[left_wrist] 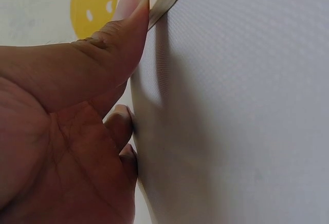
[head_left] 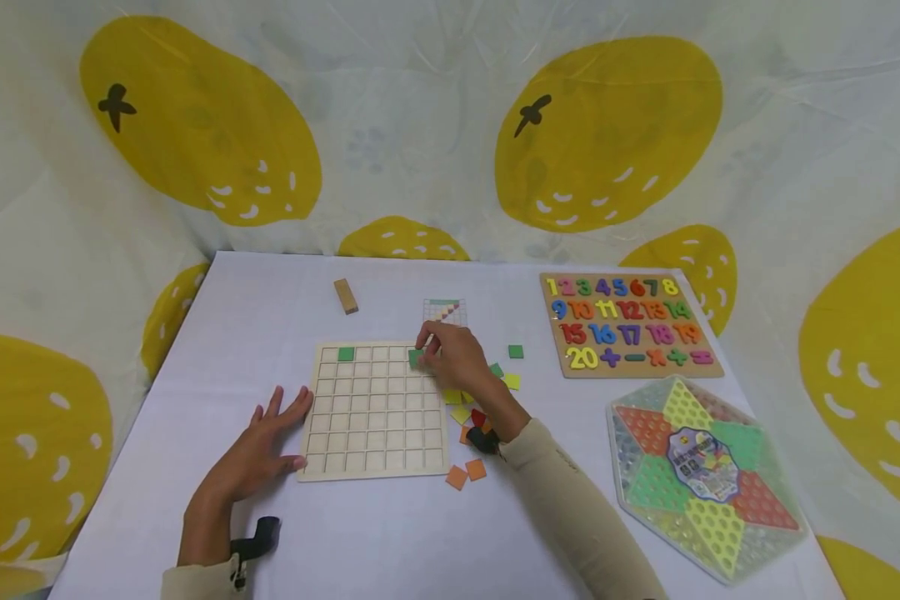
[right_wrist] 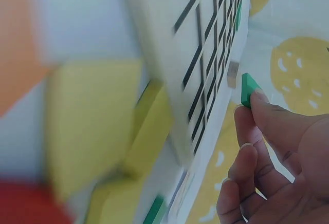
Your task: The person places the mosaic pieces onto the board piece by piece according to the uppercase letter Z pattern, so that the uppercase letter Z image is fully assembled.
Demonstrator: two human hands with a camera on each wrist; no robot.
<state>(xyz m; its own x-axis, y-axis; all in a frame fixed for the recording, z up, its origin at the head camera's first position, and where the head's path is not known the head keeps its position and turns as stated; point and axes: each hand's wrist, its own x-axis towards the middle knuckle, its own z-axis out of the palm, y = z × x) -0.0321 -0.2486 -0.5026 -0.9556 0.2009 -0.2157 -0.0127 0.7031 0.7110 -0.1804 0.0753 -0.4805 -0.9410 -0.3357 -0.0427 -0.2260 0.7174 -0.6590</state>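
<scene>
A pale wooden grid board (head_left: 375, 417) lies on the white table, with one green square tile (head_left: 346, 354) in its top row. My right hand (head_left: 456, 354) pinches another green tile (right_wrist: 248, 89) between thumb and index finger, just over the board's top right; the right wrist view shows this tile raised and tilted. Spread along the board's left side is my left hand (head_left: 258, 454). Its thumb (left_wrist: 134, 0) touches the board's lower left corner, and its fingertips reach the left edge. Part of the right-hand tile is hidden by fingers in the head view.
Loose yellow tiles (head_left: 512, 381), orange tiles (head_left: 456, 477), a red tile (head_left: 478, 417) and a green tile (head_left: 515, 352) lie right of the board. Behind it are a printed pattern card (head_left: 444, 308) and a small wooden block (head_left: 346, 296). Further right sit a number puzzle (head_left: 637, 372) and a star-patterned hexagonal board (head_left: 703, 462).
</scene>
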